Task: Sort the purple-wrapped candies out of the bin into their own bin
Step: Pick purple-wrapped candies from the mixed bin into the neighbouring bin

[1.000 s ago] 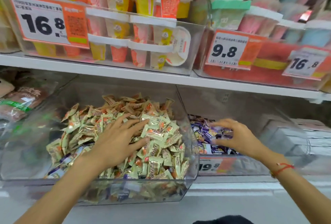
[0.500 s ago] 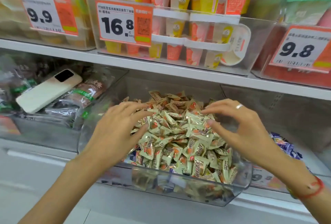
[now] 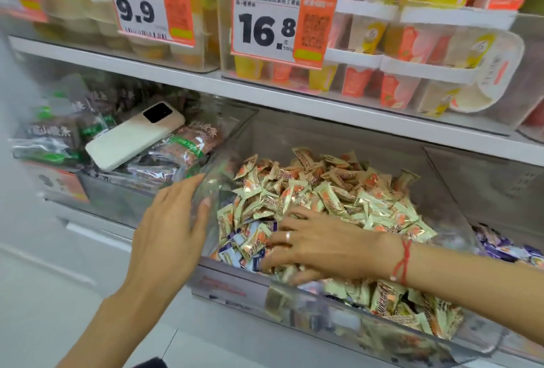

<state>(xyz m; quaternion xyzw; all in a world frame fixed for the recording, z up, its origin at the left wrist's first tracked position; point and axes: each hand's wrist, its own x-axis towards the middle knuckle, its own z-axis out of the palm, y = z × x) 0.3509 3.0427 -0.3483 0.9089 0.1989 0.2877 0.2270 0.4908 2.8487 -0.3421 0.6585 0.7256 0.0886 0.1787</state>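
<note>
- Head view: the clear bin (image 3: 338, 305) sat on the lower shelf, heaped with cream-and-orange candies (image 3: 332, 191).
- A few purple-wrapped candies (image 3: 250, 238) lay mixed in at the heap's front left.
- The right hand (image 3: 309, 245) reached across into the bin, its grip spread flat, fingers straight and pressing down among those candies.
- The left hand (image 3: 173, 220) stood at the bin's left wall, grip spread, fingertips touching the clear plastic.
- More purple candies (image 3: 506, 247) lay in the neighbouring bin on the right.
- A white phone (image 3: 134, 135) rested on snack packets (image 3: 188, 143) in the bin to the left.
</note>
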